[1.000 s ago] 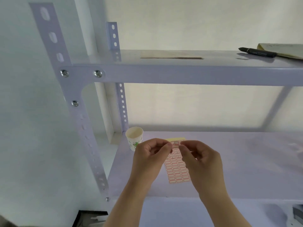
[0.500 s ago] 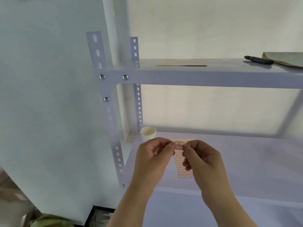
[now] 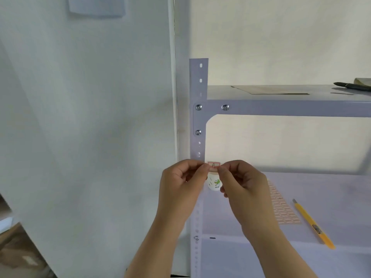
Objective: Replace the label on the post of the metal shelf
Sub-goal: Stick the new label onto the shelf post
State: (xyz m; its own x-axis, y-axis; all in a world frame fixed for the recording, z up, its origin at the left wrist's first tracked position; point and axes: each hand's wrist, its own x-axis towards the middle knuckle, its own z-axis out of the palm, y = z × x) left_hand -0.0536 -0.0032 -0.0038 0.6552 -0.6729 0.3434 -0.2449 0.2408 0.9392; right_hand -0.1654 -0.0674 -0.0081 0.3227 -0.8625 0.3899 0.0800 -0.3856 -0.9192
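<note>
A small white label point(image 3: 214, 164) with a red border and a handwritten letter is pinched at its two ends between my left hand point(image 3: 181, 180) and my right hand point(image 3: 240, 180). I hold it just right of the grey metal post point(image 3: 198, 121), below the post's third screw. The post has slots and stands at the shelf's front left corner. A sheet of red-bordered labels point(image 3: 282, 207) lies on the lower shelf point(image 3: 331, 189), partly hidden by my right wrist.
A small paper cup point(image 3: 214, 183) with a green print stands behind my fingers. A yellow utility knife point(image 3: 313, 223) lies right of the label sheet. On the upper shelf point(image 3: 281, 108) lie a brown sheet point(image 3: 269, 90), a black pen point(image 3: 351, 86) and a notebook. A white wall stands left.
The view has swung left, so the post now stands in the middle. Both hands have come off the label sheet with one label between them, and the sheet now lies on the shelf.
</note>
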